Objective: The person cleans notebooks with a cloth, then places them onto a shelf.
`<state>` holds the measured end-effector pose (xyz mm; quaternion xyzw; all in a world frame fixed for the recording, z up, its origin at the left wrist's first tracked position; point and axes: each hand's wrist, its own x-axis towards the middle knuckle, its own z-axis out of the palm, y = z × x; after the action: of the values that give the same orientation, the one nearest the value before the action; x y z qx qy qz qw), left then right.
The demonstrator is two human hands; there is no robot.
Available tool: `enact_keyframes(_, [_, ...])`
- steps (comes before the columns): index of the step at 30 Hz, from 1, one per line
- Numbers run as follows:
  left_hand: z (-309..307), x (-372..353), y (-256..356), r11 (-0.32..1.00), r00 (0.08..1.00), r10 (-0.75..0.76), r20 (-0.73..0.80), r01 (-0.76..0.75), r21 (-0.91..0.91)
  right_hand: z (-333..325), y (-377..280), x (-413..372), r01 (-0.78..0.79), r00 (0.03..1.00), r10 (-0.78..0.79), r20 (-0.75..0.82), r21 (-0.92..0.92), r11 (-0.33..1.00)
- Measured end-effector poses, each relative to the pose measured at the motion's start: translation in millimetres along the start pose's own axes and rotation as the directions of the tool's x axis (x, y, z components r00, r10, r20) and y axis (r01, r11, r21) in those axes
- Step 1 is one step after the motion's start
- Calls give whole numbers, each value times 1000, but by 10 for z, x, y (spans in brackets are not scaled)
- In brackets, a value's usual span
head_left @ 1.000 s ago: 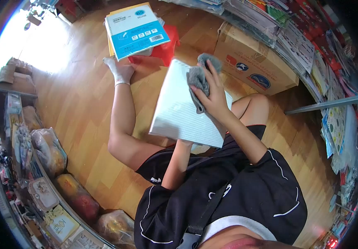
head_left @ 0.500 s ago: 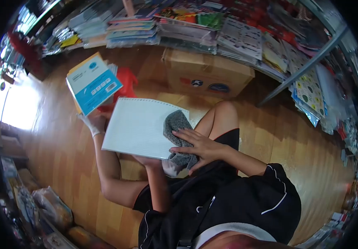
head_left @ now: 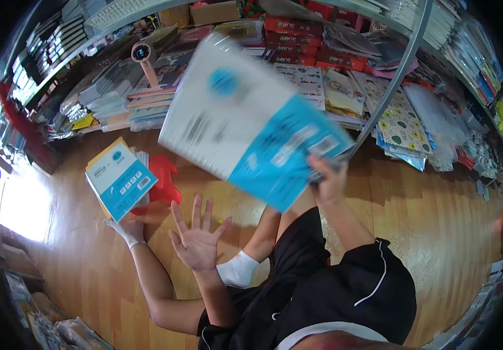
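My right hand (head_left: 328, 182) grips a white and blue notebook (head_left: 222, 111) by its lower right corner. The notebook is raised and tilted, its printed cover facing me, and it is blurred by motion. A bit of the grey cloth (head_left: 317, 174) shows beside the right fingers; the rest is hidden. Below the notebook, my left hand (head_left: 197, 244) is open, palm up with fingers spread, touching nothing. On the floor to the left, a similar blue and white notebook (head_left: 120, 178) lies on a small pile, close to my foot in a white sock.
A red plastic bag (head_left: 162, 179) lies by the pile. Shelves ahead hold stacked books (head_left: 102, 99), red boxes (head_left: 292, 41) and patterned papers (head_left: 403, 119). A metal shelf post (head_left: 394, 73) slants down at the right. Wrapped goods (head_left: 79, 332) stand at the lower left.
The notebook has gone from my lap, ruled page up, to raised with its cover showing. My left hand has let go of it and spread; my right hand now grips its corner. The view has tilted up.
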<state>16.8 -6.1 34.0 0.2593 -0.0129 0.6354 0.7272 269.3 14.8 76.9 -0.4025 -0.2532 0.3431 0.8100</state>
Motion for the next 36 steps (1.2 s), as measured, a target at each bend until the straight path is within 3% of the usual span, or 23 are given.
enact_keyframes(1, [-96, -40, 15, 997, 999, 28, -21, -29, -69, -117, -101, 169, 9, 996, -7, -93, 28, 1000])
enact_keyframes(2, [-189, -79, 24, 997, 1000, 28, -14, -29, -76, -93, -348, 240, 125, 990, -133, 39, 167, 978])
enact_keyframes(4, [-400, -174, 14, 982, 984, 54, -170, -83, -169, -228, -595, 471, 188, 981, -190, -29, 357, 915])
enact_keyframes(6, [-642, -323, -9, 965, 973, 33, -230, -91, -244, -259, -902, 566, 283, 957, -281, -68, 412, 866])
enact_keyframes(8, [-845, -492, -20, 944, 958, 7, -285, -100, -315, -122, -1198, 596, 380, 924, -364, -116, 370, 848])
enact_keyframes(12, [-1216, -866, 2, 953, 888, 17, -460, -153, -260, 24, -1486, 924, 575, 816, -532, -226, 224, 787])
enact_keyframes(13, [-1280, -937, 29, 944, 856, 36, -516, -199, -265, 25, -1520, 1075, 578, 807, -521, -279, 188, 794])
enact_keyframes(17, [-1356, -1002, 166, 919, 803, 155, -575, -331, -215, 150, -1547, 1883, 582, 813, -553, -180, 273, 766])
enact_keyframes(22, [-1419, -986, 158, 920, 766, 153, -624, -341, -193, 713, -1716, 1991, 548, 836, -514, -191, 261, 795])
enact_keyframes(23, [-1429, -978, 145, 919, 765, 155, -625, -344, -193, 790, -1764, 2056, 543, 836, -537, -112, 307, 781])
enact_keyframes(26, [-1466, -998, 108, 928, 724, 155, -673, -340, -152, 1086, -1861, 2117, 534, 844, -525, -109, 259, 805])
enact_keyframes(31, [-1501, -993, 84, 946, 681, 164, -714, -314, -83, 1212, -1874, 2543, 540, 798, -507, -326, 14, 841])
enact_keyframes(36, [-1543, -1023, 82, 918, 664, 222, -714, -389, -77, 1178, -1810, 2678, 562, 808, -501, -310, 150, 814])
